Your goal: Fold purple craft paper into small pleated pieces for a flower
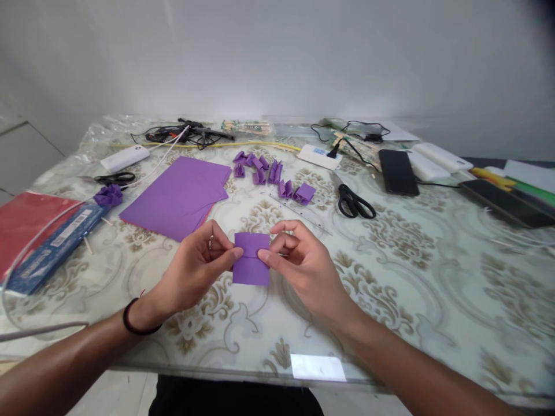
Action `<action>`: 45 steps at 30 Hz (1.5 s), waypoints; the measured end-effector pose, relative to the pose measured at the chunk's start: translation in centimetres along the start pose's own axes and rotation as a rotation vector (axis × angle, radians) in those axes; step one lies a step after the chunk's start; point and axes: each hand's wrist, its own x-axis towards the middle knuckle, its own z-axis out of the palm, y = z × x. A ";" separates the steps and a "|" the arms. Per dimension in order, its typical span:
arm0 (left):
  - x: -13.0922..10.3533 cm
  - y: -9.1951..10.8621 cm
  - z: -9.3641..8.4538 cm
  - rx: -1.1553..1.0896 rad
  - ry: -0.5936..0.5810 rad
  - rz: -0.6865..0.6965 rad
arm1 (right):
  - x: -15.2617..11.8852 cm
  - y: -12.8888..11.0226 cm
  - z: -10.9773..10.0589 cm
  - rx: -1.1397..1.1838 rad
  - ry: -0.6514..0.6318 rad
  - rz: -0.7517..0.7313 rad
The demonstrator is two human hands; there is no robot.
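Observation:
A small square of purple paper point(251, 273) with a crease across its middle is held up over the near part of the table. My left hand point(195, 267) pinches its left edge between thumb and fingers. On the opposite edge, my right hand point(303, 267) grips the paper the same way, thumb on the front. Beyond the hands lie several small folded purple paper pieces point(260, 176), grouped in a loose cluster. A stack of larger purple sheets point(173, 193) rests to the left, with a bit of red showing beneath.
Black scissors point(353, 202) and a clear ruler point(301, 212) lie beyond my right hand. A power strip point(319, 156), a black phone point(398, 172) and white power banks point(440, 159) stand farther back. At left are a red-and-blue packet point(47, 248), a crumpled purple paper point(108, 195) and another scissors point(113, 178).

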 end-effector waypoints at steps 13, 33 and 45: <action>0.3 0.3 -0.1 -0.135 -0.165 -0.177 | -0.1 0.1 -0.2 -0.057 -0.069 -0.006; 0.0 0.2 -0.2 -0.016 -0.089 -0.080 | -0.1 -0.2 -0.1 -0.189 -0.111 0.103; 0.4 0.4 -0.7 0.131 -0.137 -0.081 | 0.2 -0.2 -0.4 -0.197 -0.097 0.084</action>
